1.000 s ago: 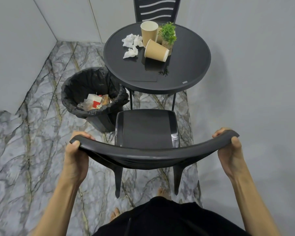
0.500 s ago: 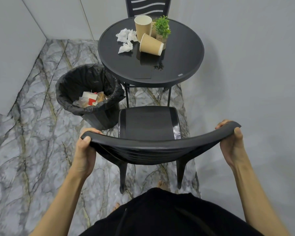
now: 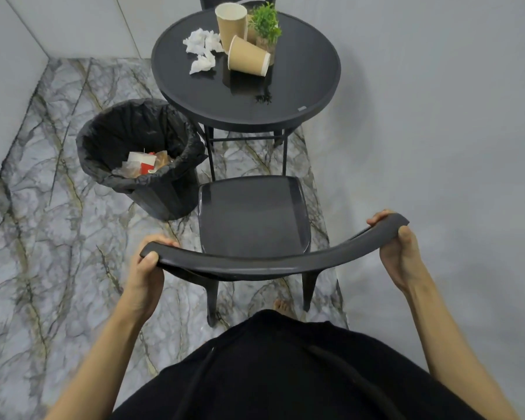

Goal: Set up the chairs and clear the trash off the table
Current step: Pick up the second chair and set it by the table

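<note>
Hands are gripping the two ends of the chair (image 3: 255, 219) backrest: the left hand (image 3: 146, 268) is wrapping the left tip, the right hand (image 3: 399, 256) is clamping the right tip, which is sitting a little higher in the view. That curved top rail is running left to right across the body, so both hands are about equally near it. The seat is pointing straight ahead toward the table (image 3: 315, 95), its front edge lying just short of the table legs, the bin (image 3: 140, 165) standing just beside it on the left. Judging from this, the coming push is going forward along the seat's axis. Trash is waiting on the table: tissues (image 3: 202, 48) and two cups (image 3: 247, 56), one standing, one tipped, next to a plant (image 3: 265, 24).
</note>
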`<state>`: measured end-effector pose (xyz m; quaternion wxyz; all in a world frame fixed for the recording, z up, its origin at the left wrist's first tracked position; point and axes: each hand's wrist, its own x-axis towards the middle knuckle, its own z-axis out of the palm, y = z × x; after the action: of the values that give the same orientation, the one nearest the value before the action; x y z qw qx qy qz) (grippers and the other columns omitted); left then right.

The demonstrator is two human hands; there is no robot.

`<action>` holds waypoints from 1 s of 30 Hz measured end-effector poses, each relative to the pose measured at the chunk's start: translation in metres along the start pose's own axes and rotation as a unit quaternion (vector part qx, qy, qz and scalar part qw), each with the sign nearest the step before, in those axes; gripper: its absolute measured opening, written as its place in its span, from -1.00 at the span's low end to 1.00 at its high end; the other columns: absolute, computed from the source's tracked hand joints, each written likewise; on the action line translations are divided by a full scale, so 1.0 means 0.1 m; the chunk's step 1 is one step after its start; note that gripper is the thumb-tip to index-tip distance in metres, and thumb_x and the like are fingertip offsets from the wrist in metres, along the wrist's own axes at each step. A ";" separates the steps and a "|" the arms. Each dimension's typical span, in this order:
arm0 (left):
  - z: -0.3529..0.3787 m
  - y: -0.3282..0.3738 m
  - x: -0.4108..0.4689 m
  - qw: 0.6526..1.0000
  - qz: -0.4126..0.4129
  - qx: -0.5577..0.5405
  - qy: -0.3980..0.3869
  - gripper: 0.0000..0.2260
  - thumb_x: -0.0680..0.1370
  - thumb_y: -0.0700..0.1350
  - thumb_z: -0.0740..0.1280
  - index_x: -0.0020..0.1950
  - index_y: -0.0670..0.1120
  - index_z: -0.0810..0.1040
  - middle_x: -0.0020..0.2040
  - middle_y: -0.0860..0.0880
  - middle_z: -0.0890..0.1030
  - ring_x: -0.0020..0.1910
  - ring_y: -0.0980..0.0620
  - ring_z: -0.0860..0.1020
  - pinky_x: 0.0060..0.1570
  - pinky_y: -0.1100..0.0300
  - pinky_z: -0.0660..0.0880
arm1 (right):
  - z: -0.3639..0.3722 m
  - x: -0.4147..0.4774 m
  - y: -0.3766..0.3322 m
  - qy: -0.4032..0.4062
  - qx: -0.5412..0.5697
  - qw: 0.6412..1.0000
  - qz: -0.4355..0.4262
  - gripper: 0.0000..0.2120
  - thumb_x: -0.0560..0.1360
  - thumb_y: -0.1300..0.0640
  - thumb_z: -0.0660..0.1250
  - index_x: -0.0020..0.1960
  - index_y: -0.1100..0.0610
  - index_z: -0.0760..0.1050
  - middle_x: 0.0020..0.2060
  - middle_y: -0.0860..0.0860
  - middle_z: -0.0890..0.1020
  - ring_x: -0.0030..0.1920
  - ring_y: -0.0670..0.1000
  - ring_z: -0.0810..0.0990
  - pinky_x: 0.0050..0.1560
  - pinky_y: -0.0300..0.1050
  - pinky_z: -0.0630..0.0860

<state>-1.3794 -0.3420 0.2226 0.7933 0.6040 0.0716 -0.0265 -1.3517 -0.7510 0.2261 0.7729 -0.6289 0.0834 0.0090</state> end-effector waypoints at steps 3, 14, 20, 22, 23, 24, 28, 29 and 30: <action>-0.03 -0.03 -0.06 1.000 -0.003 0.012 -0.001 -0.57 0.08 0.37 0.48 -0.25 0.11 0.61 -0.27 0.16 0.62 -0.22 0.21 0.55 -0.10 0.31 0.45 | 0.00 -0.09 0.04 0.010 -0.007 1.000 -0.002 -0.40 0.13 -0.38 0.44 -0.03 0.02 0.50 -0.16 -0.07 0.59 -0.09 -0.08 0.48 -0.06 -0.22 0.41; -0.12 0.01 -0.19 0.996 0.003 0.068 -0.053 -0.56 0.17 0.37 0.45 -0.13 0.10 0.63 -0.15 0.11 0.68 -0.10 0.17 0.60 -0.04 0.40 0.52 | 0.06 -0.34 -0.09 0.066 -0.040 0.994 -0.075 -0.62 0.34 -0.15 0.42 0.09 -0.03 0.52 -0.03 -0.16 0.64 0.11 -0.10 0.53 0.22 -0.27 0.45; -0.36 0.33 -0.16 0.972 -0.030 0.186 -0.142 -0.42 0.32 0.41 0.29 0.19 0.08 0.53 0.19 0.06 0.61 0.24 0.22 0.51 0.15 0.50 0.41 | 0.59 -0.34 -0.70 0.006 -0.457 0.889 -0.013 -0.87 0.46 -0.02 0.33 -0.03 -0.24 0.53 0.07 -0.25 0.54 0.01 -0.07 0.49 0.33 0.02 0.24; -0.48 0.47 -0.10 0.963 -0.035 0.221 -0.153 -0.50 0.46 0.29 0.21 0.27 0.03 0.46 0.20 0.14 0.58 0.21 0.34 0.49 0.17 0.51 0.39 | 0.95 -0.26 -0.85 -0.083 -0.559 0.824 0.040 -0.71 0.42 -0.17 0.32 0.12 -0.15 0.50 0.22 -0.15 0.51 0.22 -0.02 0.44 0.45 0.12 0.11; -0.56 0.51 -0.05 0.959 -0.042 0.244 -0.139 -0.60 0.54 0.15 0.19 0.30 0.00 0.44 0.18 0.15 0.57 0.17 0.38 0.50 0.18 0.48 0.39 | 1.16 -0.20 -0.89 -0.132 -0.576 0.804 0.067 -0.61 0.42 -0.20 0.30 0.21 -0.11 0.46 0.30 -0.09 0.46 0.32 -0.01 0.38 0.44 0.10 0.13; -0.65 0.56 0.00 0.954 -0.050 0.269 -0.123 -0.67 0.59 0.01 0.18 0.33 -0.02 0.42 0.18 0.11 0.57 0.14 0.36 0.50 0.21 0.42 0.39 | 1.41 -0.13 -0.89 -0.179 -0.584 0.787 0.092 -0.55 0.44 -0.20 0.28 0.28 -0.09 0.40 0.37 -0.05 0.39 0.39 0.00 0.31 0.43 0.08 0.16; -1.15 0.64 0.21 0.898 -0.088 0.419 -0.101 -0.64 0.61 -0.09 0.21 0.41 0.00 0.34 0.33 -0.10 0.49 0.30 -0.04 0.47 0.32 0.06 0.36 | 2.47 0.28 -0.61 -0.343 -0.632 0.687 0.106 -0.47 0.54 -0.14 0.14 0.45 0.01 0.17 0.49 -0.01 0.20 0.47 0.02 0.19 0.45 -0.02 0.13; -1.28 0.65 0.26 0.879 -0.104 0.456 -0.098 -0.62 0.60 -0.07 0.22 0.42 0.01 0.33 0.36 -0.12 0.47 0.33 -0.08 0.45 0.33 0.04 0.34 | 2.73 0.38 -0.51 -0.377 -0.640 0.661 0.104 -0.46 0.56 -0.12 0.10 0.47 0.06 0.12 0.50 0.01 0.17 0.47 0.02 0.18 0.46 -0.03 0.11; -1.42 0.66 0.30 0.859 -0.118 0.490 -0.093 -0.61 0.60 -0.05 0.22 0.44 0.00 0.32 0.38 -0.13 0.46 0.35 -0.10 0.43 0.34 0.04 0.33 | 2.99 0.47 -0.40 -0.403 -0.649 0.637 0.103 -0.46 0.58 -0.09 0.08 0.48 0.10 0.08 0.50 0.02 0.16 0.48 0.02 0.17 0.47 -0.05 0.09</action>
<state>-1.3532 -0.1865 0.2440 0.3887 0.8965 0.0463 -0.2077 -1.2655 -0.4725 0.3169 0.1168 -0.8902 -0.1993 0.3926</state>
